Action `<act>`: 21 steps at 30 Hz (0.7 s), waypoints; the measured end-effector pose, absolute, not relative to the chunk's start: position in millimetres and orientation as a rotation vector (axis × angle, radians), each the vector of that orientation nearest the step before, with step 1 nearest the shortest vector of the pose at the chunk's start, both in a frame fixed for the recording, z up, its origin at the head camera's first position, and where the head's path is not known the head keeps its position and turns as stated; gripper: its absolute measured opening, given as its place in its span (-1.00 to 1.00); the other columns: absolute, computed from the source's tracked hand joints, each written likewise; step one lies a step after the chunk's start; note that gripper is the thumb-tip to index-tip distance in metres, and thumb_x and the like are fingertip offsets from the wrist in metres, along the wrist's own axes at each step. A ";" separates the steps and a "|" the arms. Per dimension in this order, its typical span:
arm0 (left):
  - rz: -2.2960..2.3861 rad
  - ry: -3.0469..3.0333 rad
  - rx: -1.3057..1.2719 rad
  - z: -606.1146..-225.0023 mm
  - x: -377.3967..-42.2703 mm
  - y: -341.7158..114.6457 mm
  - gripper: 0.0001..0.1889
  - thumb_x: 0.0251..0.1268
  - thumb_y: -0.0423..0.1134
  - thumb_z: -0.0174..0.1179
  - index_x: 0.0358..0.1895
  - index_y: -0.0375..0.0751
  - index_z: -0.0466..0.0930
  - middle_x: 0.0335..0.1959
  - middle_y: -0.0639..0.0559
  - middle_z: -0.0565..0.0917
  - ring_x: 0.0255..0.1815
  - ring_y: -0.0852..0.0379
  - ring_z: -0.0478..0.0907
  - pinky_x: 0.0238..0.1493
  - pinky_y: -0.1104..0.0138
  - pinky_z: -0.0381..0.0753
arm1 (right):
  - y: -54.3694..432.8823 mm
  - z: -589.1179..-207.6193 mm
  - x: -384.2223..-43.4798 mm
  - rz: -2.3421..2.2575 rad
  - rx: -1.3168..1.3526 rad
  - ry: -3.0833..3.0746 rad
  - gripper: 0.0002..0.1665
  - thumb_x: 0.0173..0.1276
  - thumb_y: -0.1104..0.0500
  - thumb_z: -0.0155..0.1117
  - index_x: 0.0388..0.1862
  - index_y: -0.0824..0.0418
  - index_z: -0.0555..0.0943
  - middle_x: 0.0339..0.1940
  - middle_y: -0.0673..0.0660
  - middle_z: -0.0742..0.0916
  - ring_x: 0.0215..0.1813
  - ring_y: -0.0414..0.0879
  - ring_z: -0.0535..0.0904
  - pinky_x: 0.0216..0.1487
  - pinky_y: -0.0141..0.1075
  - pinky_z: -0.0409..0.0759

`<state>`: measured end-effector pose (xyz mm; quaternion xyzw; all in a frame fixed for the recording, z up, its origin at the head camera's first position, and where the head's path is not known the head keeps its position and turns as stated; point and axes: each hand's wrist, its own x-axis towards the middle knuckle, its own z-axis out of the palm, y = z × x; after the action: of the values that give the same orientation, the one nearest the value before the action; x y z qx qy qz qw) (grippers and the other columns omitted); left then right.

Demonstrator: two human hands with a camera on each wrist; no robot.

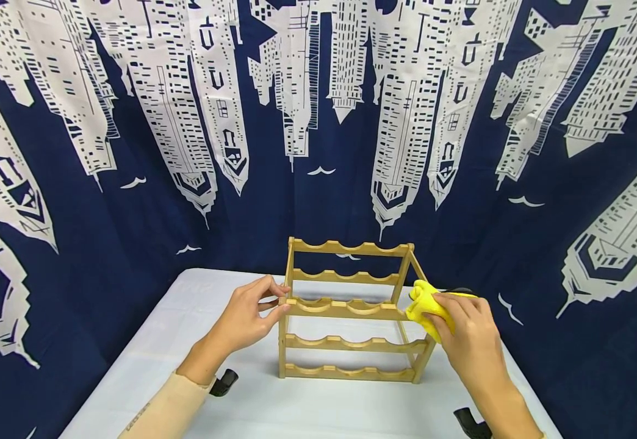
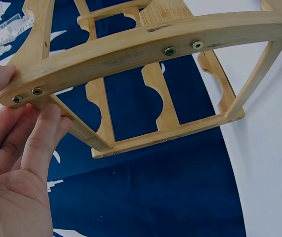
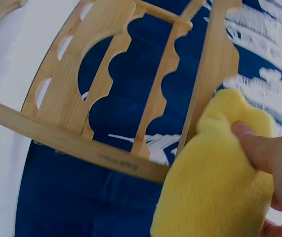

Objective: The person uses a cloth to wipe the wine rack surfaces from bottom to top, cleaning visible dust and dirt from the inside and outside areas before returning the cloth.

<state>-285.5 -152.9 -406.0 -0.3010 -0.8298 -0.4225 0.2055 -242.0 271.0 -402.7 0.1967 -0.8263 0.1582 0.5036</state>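
Note:
A wooden rack with scalloped rails, shaped like a wine rack [image 1: 346, 310], stands on the white table. My left hand [image 1: 252, 311] pinches its upper left front corner. In the left wrist view the thumb lies on one side of the post's end [image 2: 24, 94] and the fingers on the other, near two metal screws. A yellow cloth [image 1: 428, 308] is bunched in my right hand [image 1: 469, 329] against the rack's upper right front corner. The right wrist view has the cloth [image 3: 215, 173] draped over the end of the top rail, with the thumb [image 3: 259, 148] pressing on it.
The white table [image 1: 148, 360] extends around the rack, its back edge near a dark blue curtain [image 1: 318, 213] printed with white buildings. Black wrist mounts [image 1: 224, 383] show below both hands. A dark curved thing [image 1: 456, 290] peeks out behind the cloth.

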 end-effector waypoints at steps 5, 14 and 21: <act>-1.144 -2.338 -0.791 -405.5 -283.8 -149.6 -0.76 0.52 -0.39 0.57 -0.07 -0.12 0.64 0.19 -0.09 0.91 0.28 -0.09 0.92 0.21 0.20 0.97 | 286.8 -403.8 -239.3 0.584 0.312 -1.989 -0.42 0.08 0.45 0.89 0.12 0.39 0.86 0.00 0.35 0.94 -0.02 0.16 0.77 0.25 -0.81 0.32; -0.816 -2.330 -0.723 -397.9 -274.2 -131.2 -0.72 0.44 -0.28 0.61 0.09 -0.03 0.76 0.13 0.10 0.86 0.25 0.01 0.82 0.31 0.02 0.90 | 322.7 -418.9 -235.3 0.970 -0.142 -2.043 -0.51 0.36 0.26 0.82 0.22 0.34 0.87 0.10 0.42 0.93 -0.22 -0.91 0.49 -0.06 -0.90 0.45; -0.742 -2.230 -0.960 -379.7 -272.7 -66.7 -0.74 0.53 -0.26 0.56 0.17 -0.06 0.77 0.17 0.06 0.85 0.33 0.02 0.81 0.37 0.12 0.89 | 338.0 -432.3 -238.3 1.131 -0.230 -2.041 -0.54 0.43 0.25 0.78 0.23 0.37 0.86 -0.25 -0.68 0.65 -0.31 -0.80 0.61 -0.20 -0.84 0.59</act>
<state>-272.7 -66.7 -379.7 -0.3610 -0.8387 -0.2792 0.2971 -238.3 338.0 -432.3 -0.0903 -0.8024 0.4444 0.3880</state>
